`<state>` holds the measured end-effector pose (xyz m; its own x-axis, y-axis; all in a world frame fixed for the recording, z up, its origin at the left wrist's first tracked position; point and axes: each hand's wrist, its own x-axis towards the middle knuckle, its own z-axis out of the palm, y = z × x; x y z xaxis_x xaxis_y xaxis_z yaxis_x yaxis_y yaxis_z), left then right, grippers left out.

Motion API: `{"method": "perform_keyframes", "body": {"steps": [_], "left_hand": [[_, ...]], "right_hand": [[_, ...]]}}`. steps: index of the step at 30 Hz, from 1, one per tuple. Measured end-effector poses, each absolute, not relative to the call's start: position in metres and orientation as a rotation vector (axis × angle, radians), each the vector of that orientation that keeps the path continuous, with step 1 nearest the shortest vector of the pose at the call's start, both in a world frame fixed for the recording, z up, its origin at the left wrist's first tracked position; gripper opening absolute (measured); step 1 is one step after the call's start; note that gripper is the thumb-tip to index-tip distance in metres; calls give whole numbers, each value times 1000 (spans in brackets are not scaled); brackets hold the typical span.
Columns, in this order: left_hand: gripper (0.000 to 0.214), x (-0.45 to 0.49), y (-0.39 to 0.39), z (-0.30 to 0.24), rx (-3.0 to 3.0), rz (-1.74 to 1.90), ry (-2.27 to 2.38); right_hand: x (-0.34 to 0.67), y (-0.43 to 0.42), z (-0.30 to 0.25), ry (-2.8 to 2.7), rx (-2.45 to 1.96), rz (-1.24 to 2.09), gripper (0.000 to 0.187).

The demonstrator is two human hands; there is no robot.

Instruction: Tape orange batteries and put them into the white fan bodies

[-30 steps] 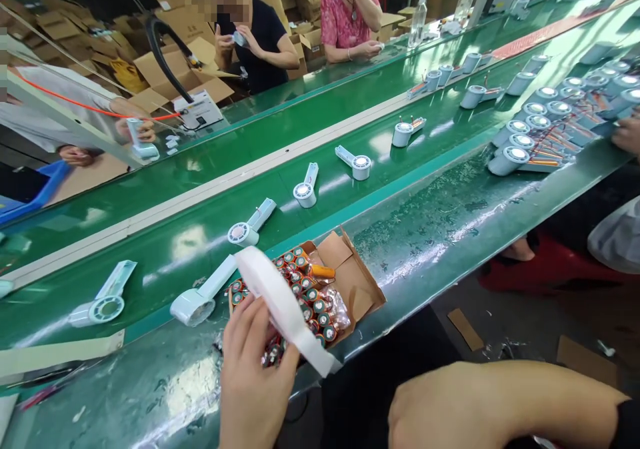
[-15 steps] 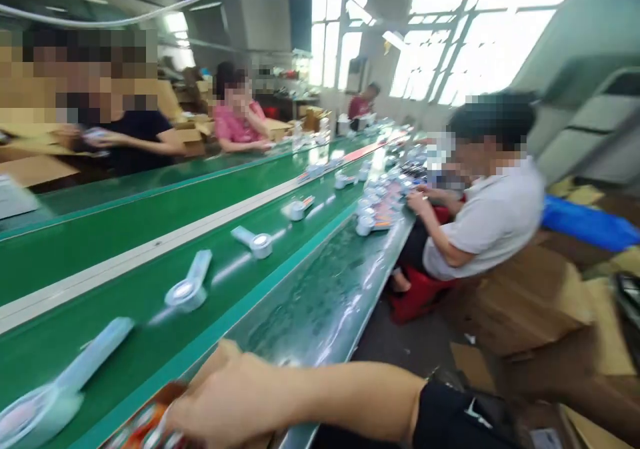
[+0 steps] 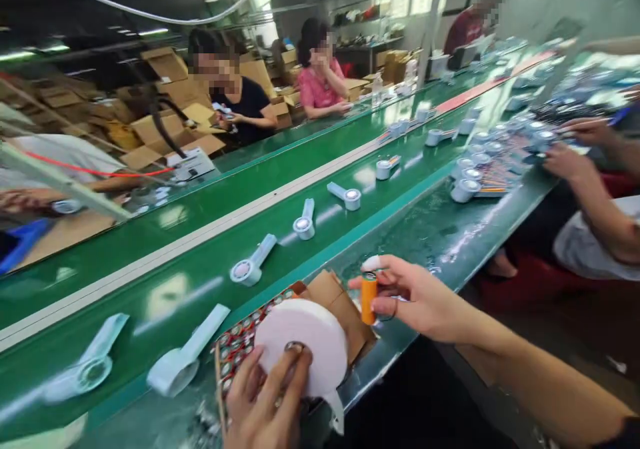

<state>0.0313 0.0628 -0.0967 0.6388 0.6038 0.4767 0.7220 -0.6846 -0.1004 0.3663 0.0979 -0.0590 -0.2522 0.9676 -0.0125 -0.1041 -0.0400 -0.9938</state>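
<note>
An orange cylindrical battery [image 3: 369, 298] stands upright between the thumb and fingers of my right hand [image 3: 417, 296], above the bench edge. White wrapping covers one fingertip of this hand. My left hand [image 3: 273, 396] grips a flat white roll of tape [image 3: 305, 342], its fingertips at the centre hole. A loose tape end hangs from the lower right of the roll. Beneath it is a cardboard box [image 3: 345, 309] with rows of batteries [image 3: 240, 342], partly covered by the roll and my left hand.
Pale blue handheld fan bodies [image 3: 247, 269] lie spaced along the green conveyor belt [image 3: 200, 289]. More fan parts [image 3: 470, 182] crowd the bench at right, beside a co-worker's hands [image 3: 575, 162]. Other people sit across the belt, with cardboard boxes [image 3: 165, 129] behind them.
My view has turned left. My right hand has risen out of the battery box and now holds a battery. My left hand and the tape roll have come into view.
</note>
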Motion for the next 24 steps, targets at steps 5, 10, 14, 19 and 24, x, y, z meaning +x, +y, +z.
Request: {"method": "perform_keyframes", "body": {"steps": [5, 10, 14, 19, 24], "left_hand": [[37, 49, 60, -68, -2606, -536, -949], [43, 49, 64, -61, -2623, -410, -764], [42, 40, 68, -62, -2651, -279, -663], [47, 44, 71, -60, -2658, -180, -596], [53, 54, 70, -49, -2658, -168, -573]], "right_hand": [[375, 94, -33, -1816, -1117, 1236, 31], [375, 107, -6, -2069, -1150, 985, 27], [361, 109, -4, -2369, -1158, 895, 32], [351, 102, -43, -2119, -1285, 1056, 23], [356, 94, -77, -1587, -1176, 1312, 29]]}}
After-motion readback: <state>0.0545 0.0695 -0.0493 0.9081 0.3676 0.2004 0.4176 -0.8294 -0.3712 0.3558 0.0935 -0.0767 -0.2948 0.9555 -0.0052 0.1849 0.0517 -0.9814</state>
